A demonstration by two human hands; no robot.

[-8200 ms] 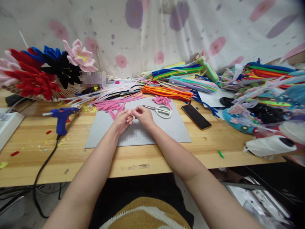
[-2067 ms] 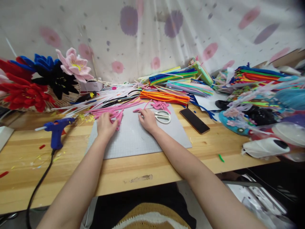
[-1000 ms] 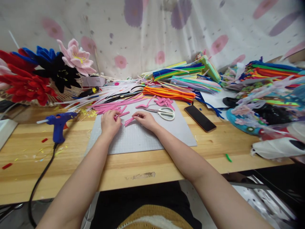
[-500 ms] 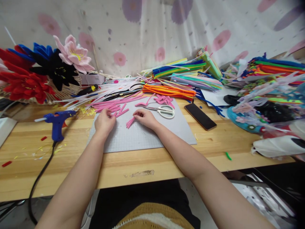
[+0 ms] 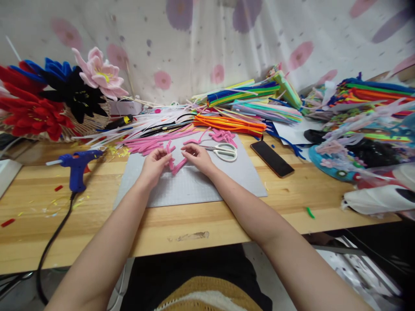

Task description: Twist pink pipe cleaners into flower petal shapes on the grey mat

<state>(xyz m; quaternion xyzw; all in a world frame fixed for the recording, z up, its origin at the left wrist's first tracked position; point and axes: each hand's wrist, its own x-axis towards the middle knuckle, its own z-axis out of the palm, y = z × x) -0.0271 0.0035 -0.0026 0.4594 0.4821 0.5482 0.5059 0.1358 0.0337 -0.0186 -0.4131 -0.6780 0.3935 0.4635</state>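
— Behind the table (image 5: 227, 222), a pale curtain (image 5: 136, 26) with pink and purple flowers is hung, and on the wood a grey cutting mat (image 5: 194, 190) is laid. What is held above it?

— By the left hand (image 5: 154, 167), at least one short pink chenille piece (image 5: 169, 149) is pinched between thumb and fingers. By the right hand (image 5: 200, 160), some pink chenille lengths (image 5: 179, 166) are held at one end; their free ends are pointed down, toward the left hand.

— Is the grip closed on both sides?

— So it appears. How many lengths are caught on the right cannot be told, since they are partly covered by the fingers.

— And how much has been done?

— Only a part, it may be judged. Short lengths seem to be already cut, and a few are collected on the right. Many loose pink stems (image 5: 142, 146) are left at the far left corner of the mat, not yet gathered. Just beyond the scissors (image 5: 216, 149), a curled pink cluster (image 5: 223, 136) is seen, apparently shaped already.

— Are the tools being used?

— No. The scissors are left lying beside the right hand, and the blue glue gun (image 5: 77, 170) is set well apart, on the table.
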